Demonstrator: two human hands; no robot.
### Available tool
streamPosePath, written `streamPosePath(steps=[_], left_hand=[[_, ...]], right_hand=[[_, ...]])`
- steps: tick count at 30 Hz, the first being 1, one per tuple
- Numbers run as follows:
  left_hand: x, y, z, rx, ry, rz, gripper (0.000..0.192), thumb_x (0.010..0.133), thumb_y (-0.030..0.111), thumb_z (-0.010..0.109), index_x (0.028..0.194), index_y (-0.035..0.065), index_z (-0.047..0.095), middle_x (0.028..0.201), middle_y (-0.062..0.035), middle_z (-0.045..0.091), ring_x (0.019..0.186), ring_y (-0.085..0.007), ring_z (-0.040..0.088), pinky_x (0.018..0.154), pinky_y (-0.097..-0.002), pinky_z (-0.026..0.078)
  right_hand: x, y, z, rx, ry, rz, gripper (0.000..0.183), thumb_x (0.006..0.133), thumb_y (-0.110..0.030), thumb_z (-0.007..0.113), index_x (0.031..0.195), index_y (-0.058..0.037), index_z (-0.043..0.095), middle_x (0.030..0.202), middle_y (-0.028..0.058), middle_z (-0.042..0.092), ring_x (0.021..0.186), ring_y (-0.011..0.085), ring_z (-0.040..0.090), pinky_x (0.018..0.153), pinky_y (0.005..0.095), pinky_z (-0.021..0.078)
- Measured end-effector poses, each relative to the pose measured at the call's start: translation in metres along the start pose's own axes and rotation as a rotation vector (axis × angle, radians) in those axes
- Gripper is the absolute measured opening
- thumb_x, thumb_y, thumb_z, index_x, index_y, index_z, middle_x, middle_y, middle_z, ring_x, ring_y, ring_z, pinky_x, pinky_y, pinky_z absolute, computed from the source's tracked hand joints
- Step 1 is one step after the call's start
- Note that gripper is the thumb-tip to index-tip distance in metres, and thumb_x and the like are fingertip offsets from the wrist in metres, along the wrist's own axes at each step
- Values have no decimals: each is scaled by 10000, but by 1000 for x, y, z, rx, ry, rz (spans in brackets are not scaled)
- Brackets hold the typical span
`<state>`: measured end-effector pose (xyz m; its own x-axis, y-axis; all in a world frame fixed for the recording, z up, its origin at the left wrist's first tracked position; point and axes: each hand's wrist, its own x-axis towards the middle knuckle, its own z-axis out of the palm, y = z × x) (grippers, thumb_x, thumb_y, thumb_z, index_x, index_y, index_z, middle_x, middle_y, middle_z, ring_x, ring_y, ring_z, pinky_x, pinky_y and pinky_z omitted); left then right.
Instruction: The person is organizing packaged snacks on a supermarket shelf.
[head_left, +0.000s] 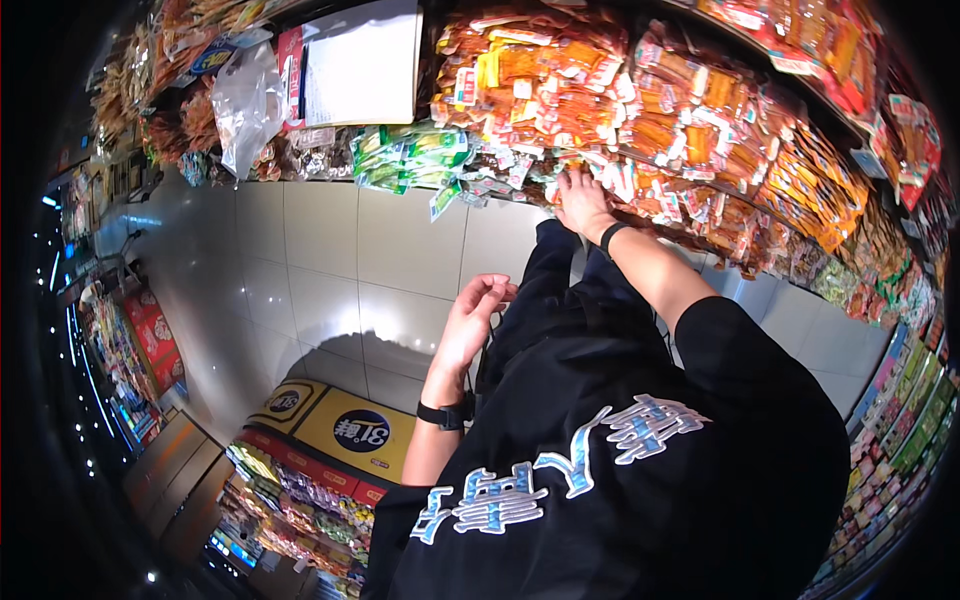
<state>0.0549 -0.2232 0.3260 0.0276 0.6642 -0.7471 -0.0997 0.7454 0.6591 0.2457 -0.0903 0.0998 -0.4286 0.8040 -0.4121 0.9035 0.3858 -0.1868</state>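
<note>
My right hand reaches to the front of a packed snack display, its fingertips among small clear-wrapped snack packets. Whether it grips one cannot be told, as the packets partly hide the fingertips. Around it lie orange-brown packaged snacks and, to the left, green-and-white packets. My left hand hangs above the tiled floor, apart from the display. Its fingers are curled in towards the thumb, and nothing shows in them.
A white sheet or board and a clear plastic bag rest on the display's left part. Larger orange snack packs fill the upper tier. Behind me stands a yellow-fronted snack stand. Shelves of packaged goods stand at right.
</note>
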Motion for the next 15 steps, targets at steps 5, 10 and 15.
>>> streamPosePath(steps=[5, 10, 15], left_hand=[[-7, -14, -13, -55, 57, -31, 257, 957, 204, 459, 1114, 19, 546, 1051, -90, 627, 1019, -187, 580, 917, -312, 422], [-11, -14, -22, -81, 100, -60, 261, 957, 209, 468, 1114, 17, 550, 1049, -90, 629, 1017, -185, 583, 920, -310, 421], [-7, -14, -25, -97, 78, -14, 257, 959, 202, 461, 1116, 18, 548, 1050, -91, 629, 1011, -188, 588, 917, -308, 425]], right_hand=[[22, -8, 34, -110, 131, 158, 775, 743, -284, 643, 1415, -106, 300, 1370, 267, 309, 1235, 419, 365, 938, 453, 369], [32, -7, 39, -34, 68, 165, 758, 706, -201, 666, 1369, -61, 325, 1354, 288, 345, 1113, 396, 501, 885, 431, 451], [26, 5, 21, 203, 10, 128, 516, 768, -72, 549, 1266, -76, 412, 1305, 272, 406, 1002, 408, 578, 788, 457, 515]])
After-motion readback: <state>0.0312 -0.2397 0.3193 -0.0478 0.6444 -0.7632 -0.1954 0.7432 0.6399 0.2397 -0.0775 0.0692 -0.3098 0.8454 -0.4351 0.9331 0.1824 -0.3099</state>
